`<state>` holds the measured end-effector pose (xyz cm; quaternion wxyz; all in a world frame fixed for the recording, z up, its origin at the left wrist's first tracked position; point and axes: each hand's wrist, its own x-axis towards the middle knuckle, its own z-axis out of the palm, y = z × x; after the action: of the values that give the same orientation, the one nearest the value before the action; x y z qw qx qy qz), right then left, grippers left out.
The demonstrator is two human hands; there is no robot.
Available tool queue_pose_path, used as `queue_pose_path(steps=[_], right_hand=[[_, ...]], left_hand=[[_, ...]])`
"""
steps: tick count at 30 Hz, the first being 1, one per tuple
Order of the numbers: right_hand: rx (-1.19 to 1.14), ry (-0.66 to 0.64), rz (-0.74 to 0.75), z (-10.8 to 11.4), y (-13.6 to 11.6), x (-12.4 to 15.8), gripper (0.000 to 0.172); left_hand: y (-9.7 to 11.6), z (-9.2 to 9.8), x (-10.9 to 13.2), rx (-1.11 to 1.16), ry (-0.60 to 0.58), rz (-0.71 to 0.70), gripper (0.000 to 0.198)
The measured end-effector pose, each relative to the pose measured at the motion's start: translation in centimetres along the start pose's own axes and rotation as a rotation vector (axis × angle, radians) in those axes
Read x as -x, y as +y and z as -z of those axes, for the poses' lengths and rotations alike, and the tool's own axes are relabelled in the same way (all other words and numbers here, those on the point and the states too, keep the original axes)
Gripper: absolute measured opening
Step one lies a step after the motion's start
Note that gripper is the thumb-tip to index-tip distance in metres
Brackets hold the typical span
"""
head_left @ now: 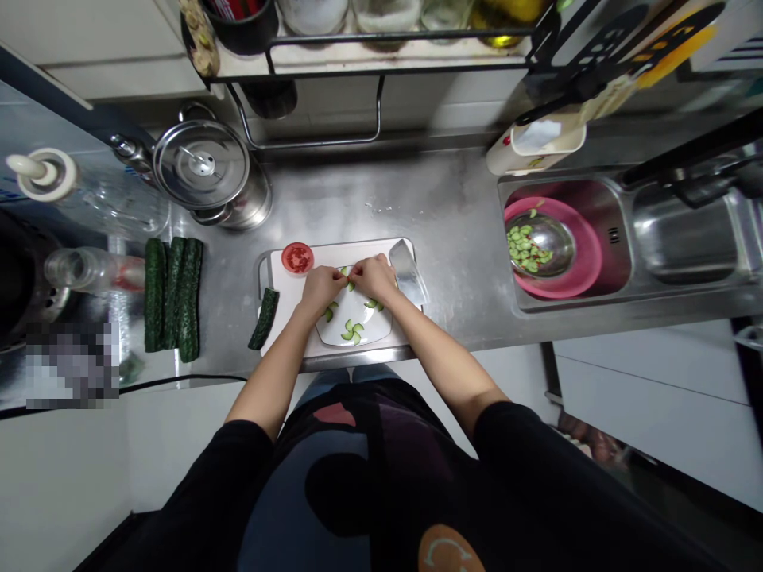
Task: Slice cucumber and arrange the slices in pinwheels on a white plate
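Note:
A white plate point(337, 334) lies on the white cutting board point(287, 306), with small fans of green cucumber slices point(352, 332) near its edges. Over the plate's far part my left hand point(323, 287) and my right hand point(373, 278) almost meet, fingertips pinched by some cucumber slices. What the left fingers hold is too small to name; the right fingertips are at a green slice. A small red dish point(297, 258) with red pieces sits beyond my left hand. The cleaver point(408, 271) lies right of my right hand, and a cut cucumber point(264, 319) rests at the board's left edge.
Several whole cucumbers point(172, 298) and a steel pot point(203, 167) stand at the left. In the sink point(620, 230) at the right, a pink basin point(587, 254) holds a metal bowl of slices. A jar rack point(369, 56) runs along the back.

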<state>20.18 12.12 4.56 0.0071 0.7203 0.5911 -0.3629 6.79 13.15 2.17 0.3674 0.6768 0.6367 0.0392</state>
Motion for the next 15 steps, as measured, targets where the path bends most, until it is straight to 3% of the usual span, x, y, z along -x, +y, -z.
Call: queue_pose_path(steps=[15], right_hand=[[0.001, 0.004, -0.010, 0.03, 0.15, 0.04, 0.020]], left_hand=[[0.50, 0.66, 0.25, -0.015, -0.048, 0.023, 0.017]])
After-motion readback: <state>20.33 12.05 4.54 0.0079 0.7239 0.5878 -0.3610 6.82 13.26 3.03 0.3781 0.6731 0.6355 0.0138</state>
